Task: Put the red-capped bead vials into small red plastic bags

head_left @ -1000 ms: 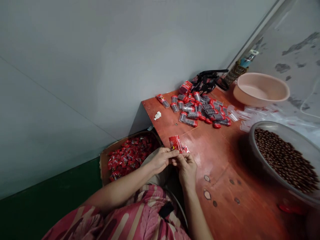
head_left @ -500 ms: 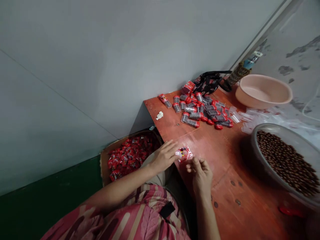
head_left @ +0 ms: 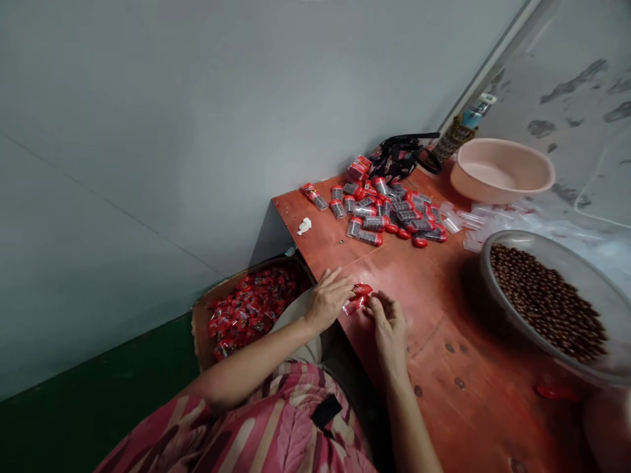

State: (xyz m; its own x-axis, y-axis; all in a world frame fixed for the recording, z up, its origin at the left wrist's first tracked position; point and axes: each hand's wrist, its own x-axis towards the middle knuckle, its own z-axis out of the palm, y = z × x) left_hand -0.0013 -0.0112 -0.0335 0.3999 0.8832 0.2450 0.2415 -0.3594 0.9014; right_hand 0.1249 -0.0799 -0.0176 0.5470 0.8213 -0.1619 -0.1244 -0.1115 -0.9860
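A small shiny red plastic wrapper (head_left: 359, 297) lies between my hands at the table's near-left edge, creased or folded so that two red strips show. My left hand (head_left: 329, 301) has its fingers together over the wrapper's left end; the thumb is mostly hidden. At the other end, my right hand (head_left: 389, 322) pinches the wrapper's right edge between thumb and fingers. Below my left arm, a cardboard box (head_left: 201, 332) holds many similar red packets (head_left: 246, 309).
Clear tubes with red caps and dark balls (head_left: 377, 222) lie heaped further back on the orange table (head_left: 434, 302). To the right stand a grey bowl (head_left: 486, 263) of brown balls, empty clear tubes (head_left: 473, 220) and a pink basin (head_left: 500, 174). A dark bag (head_left: 394, 157) rests by the wall.
The wrapper lay flat with its printed face up; now it is creased or folded. My right hand has closed on its right edge, and my left fingers have drawn in on its left end.
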